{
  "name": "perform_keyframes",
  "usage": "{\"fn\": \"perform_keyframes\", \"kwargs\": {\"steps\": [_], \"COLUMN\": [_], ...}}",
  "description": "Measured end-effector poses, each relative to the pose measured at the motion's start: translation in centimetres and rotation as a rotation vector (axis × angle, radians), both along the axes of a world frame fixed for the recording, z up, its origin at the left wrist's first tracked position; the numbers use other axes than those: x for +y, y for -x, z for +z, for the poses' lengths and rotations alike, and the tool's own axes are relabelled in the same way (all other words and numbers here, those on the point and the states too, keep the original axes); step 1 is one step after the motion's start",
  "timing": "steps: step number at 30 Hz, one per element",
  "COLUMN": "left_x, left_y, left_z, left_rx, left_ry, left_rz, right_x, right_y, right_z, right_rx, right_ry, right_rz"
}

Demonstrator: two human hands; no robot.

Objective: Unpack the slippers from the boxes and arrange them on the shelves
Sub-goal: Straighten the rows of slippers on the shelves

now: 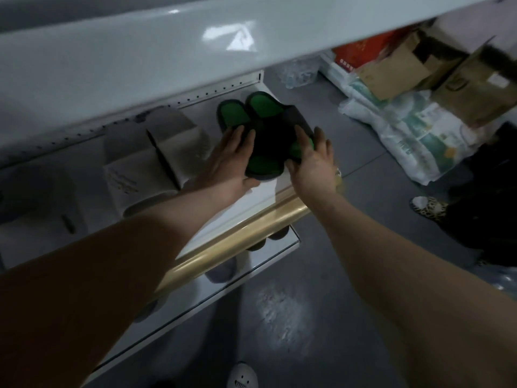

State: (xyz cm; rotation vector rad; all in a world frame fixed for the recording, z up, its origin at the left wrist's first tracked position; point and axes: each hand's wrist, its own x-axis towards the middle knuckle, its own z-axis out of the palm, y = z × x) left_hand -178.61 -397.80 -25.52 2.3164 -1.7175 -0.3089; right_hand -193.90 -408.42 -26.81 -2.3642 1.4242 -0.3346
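Across the top of my view runs the white upper shelf (pixel 140 51), glossy and tilted in the wide lens. Below it is the white middle shelf (pixel 268 191), with a gold trim strip (pixel 237 242) along its near edge, and under that the lower shelf (pixel 291 246). To the right, the grey floor (pixel 321 317) takes up most of the near ground. At the far right I can see open cardboard boxes (pixel 397 68) stacked on plastic-wrapped packs (pixel 405 127). On the left part of the middle shelf lies a pair of white slippers (pixel 156 163), side by side. The green-and-black slippers (pixel 265 135) sit at the right end of that same shelf, close together and partly overlapping, with their green insoles showing at the far end. Both of my operator's bare arms reach in from the near side. The left hand (pixel 232 161) lies on the left slipper of the pair with its fingers straight and close together and its thumb at the near end. The right hand (pixel 313 163) rests along the right side with its fingers straight and slightly spread and its thumb against the near edge. Grey slippers (pixel 221 271) peek out from the lower shelf. A leopard-print slipper (pixel 428 210) lies on the floor at the right, and a white shoe toe (pixel 242 376) shows at the near edge.
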Motion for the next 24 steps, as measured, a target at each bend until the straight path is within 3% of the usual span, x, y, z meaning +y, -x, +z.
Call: {"fn": "perform_keyframes", "kwargs": {"steps": [4,15,24], "left_x": [-2.1,-2.5,-0.4], "left_y": [1.0,1.1,6.4], "left_z": [-2.0,-2.1,0.2], "left_rx": [-0.016,-0.015,0.049], "left_ry": [-0.092,-0.070,0.093], "left_rz": [0.037,0.055,-0.053], "right_x": [-1.4,-2.2,2.4], "right_y": [1.4,1.8,5.2], "right_z": [-1.6,-1.7,-1.8], "right_rx": [0.081,0.059,-0.303], "right_ry": [-0.078,-0.074,0.112], "right_rz": [0.028,0.070,-0.035]}}
